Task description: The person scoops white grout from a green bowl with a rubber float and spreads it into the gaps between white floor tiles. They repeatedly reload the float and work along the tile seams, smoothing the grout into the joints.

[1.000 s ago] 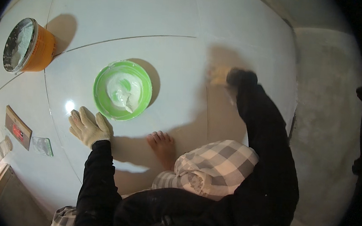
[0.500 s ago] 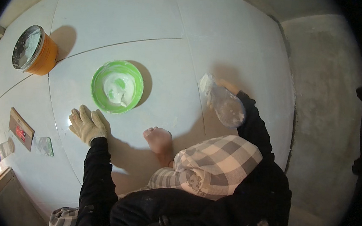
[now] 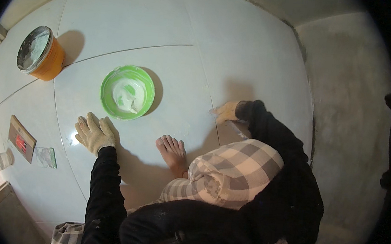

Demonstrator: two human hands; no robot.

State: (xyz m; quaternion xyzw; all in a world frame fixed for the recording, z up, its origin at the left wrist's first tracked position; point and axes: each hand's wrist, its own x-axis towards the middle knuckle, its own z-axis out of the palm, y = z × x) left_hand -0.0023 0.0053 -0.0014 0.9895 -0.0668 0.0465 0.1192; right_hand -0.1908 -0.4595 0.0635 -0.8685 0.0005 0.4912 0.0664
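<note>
Left hand (image 3: pixel 95 135), in a beige glove, lies palm down on the white tiled floor (image 3: pixel 179 88), fingers spread, nothing held. Right hand (image 3: pixel 227 111) is low over the floor to the right, fingers bunched on a thin clear piece with a bluish edge (image 3: pixel 240 131). Most of that piece is hidden by hand, sleeve and knee, so its full shape can't be told. Pale tip at the fingertips sits at or just beside the tile joint (image 3: pixel 209 88); contact unclear.

Green bowl (image 3: pixel 107 94) stands upright on the floor between the hands, nearer the left one, touching neither. White paste (image 3: pixel 119 88) is smeared over its inside, with a small peak toward the lower right; green shows through in patches.

Orange bucket (image 3: pixel 52 62) is upper left, well apart from the bowl, mouth visible, pale material (image 3: pixel 39 47) inside, rim dirty. Left of the left hand: brown flat board (image 3: pixel 22 139) with a red patch, then a clear sheet with a green edge (image 3: pixel 45 157) just beside it. Clear bottle (image 3: pixel 0 162) is further out at the left, cap pointing outward.

Bare foot (image 3: pixel 172 152) is on the floor between the hands, next to a bent knee in checked trousers (image 3: pixel 235 173). Both arms in black sleeves (image 3: pixel 104 174). Grey concrete-like surface (image 3: pixel 354 88) borders the tiles on the right.
</note>
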